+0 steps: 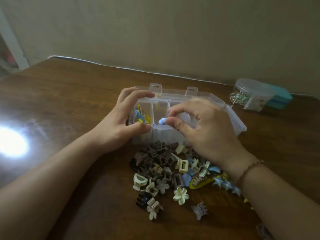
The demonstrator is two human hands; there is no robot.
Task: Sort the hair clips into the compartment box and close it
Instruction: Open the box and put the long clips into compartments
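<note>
A blue clip (162, 121) is pinched by the right hand (204, 129) over a middle cell of the open compartment box (238, 123), centre frame, which is gripped at its left end by the left hand (121, 120). Sorting is judged under way. Release into that cell is called for next, with many hair clips (166, 170) lying heaped just below.

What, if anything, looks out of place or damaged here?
Nothing stands out. The compartment box sits open; the left hand grips its end, the right hand pinches a blue clip over it, and the unsorted hair clips lie heaped on the table.
</note>
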